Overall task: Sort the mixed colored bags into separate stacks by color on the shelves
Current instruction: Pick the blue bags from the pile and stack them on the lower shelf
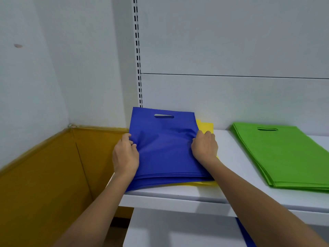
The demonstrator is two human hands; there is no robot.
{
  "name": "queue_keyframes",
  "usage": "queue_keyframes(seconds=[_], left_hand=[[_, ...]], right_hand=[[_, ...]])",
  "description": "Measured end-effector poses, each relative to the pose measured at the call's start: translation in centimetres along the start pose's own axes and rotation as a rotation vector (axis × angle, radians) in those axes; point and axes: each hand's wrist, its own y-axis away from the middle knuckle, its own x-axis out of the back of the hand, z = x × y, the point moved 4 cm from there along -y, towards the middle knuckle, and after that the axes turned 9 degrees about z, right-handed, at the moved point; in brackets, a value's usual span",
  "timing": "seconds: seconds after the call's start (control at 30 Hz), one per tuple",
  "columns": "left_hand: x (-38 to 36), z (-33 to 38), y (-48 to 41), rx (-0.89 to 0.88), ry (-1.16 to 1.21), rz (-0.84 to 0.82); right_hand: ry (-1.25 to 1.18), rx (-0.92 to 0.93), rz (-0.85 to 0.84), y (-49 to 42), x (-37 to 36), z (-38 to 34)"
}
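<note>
One blue stack (163, 148) of many bags sits at the left end of the shelf (229, 157), on top of yellow bags (206, 126) whose count is hidden. The left hand (125, 155) and right hand (204, 147) each clutch a side edge, bunching the fabric. One green stack (284, 154) lies well apart to the right. A blue scrap (244, 234) shows on the lower shelf.

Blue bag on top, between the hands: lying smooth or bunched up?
Bunched. The top blue bag wrinkles between the left hand and right hand, whose fingers pinch its side edges; the blue stack below lies flat.
</note>
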Motion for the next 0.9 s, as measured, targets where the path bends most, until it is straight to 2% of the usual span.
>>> queue_keyframes(seconds=[0.1, 0.27, 0.43, 0.6, 0.7, 0.9], left_hand=[[0.0, 0.0, 0.1, 0.068, -0.030, -0.039], [0.0, 0.2, 0.1, 0.136, -0.094, -0.104], [-0.2, -0.4, -0.1, 0.092, -0.040, -0.073], [0.6, 0.1, 0.3, 0.087, -0.013, -0.054], [0.6, 0.0, 0.0, 0.070, 0.017, -0.059], [2.0, 0.2, -1.7, 0.142, 0.161, -0.119]], right_hand=[[0.056, 0.019, 0.008, 0.1, 0.1, -0.1], [0.227, 0.163, 0.025, 0.3, 0.6, -0.9], [0.350, 0.245, 0.050, 0.8, 1.0, -2.1], [0.328, 0.260, 0.064, 1.0, 1.3, -2.2], [0.138, 0.193, 0.057, 0.8, 1.2, -1.7], [-0.657, -0.183, -0.019, -0.4, 2.8, -0.3]])
